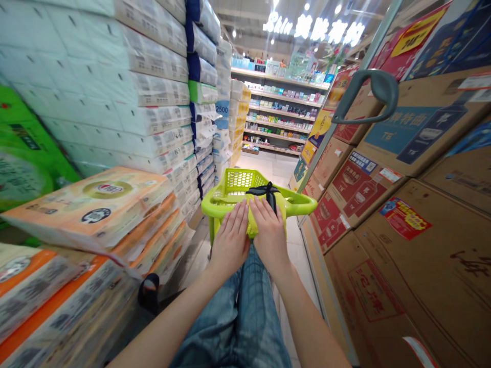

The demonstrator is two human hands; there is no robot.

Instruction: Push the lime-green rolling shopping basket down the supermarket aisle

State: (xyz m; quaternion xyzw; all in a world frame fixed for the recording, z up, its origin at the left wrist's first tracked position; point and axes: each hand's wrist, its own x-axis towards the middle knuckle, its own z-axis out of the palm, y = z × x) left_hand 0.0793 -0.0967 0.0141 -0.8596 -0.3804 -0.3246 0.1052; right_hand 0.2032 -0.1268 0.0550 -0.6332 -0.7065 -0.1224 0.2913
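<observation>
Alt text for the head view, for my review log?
Both hands, the left hand and right hand, lie on a yellow-green cloth tied with black ribbon, over a lime-green shopping basket, between stacked tissue packs and cardboard cartons.

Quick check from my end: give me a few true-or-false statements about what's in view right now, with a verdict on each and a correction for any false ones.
1. The left hand and right hand both rest on a lime-green bundle tied with black ribbon. True.
2. The bundle sits on a blue basket. False: the basket is lime-green.
3. Cardboard cartons are stacked to the right. True.
4. Tissue packs are stacked only on the right. False: wrapped tissue packs are stacked on the left.
</observation>
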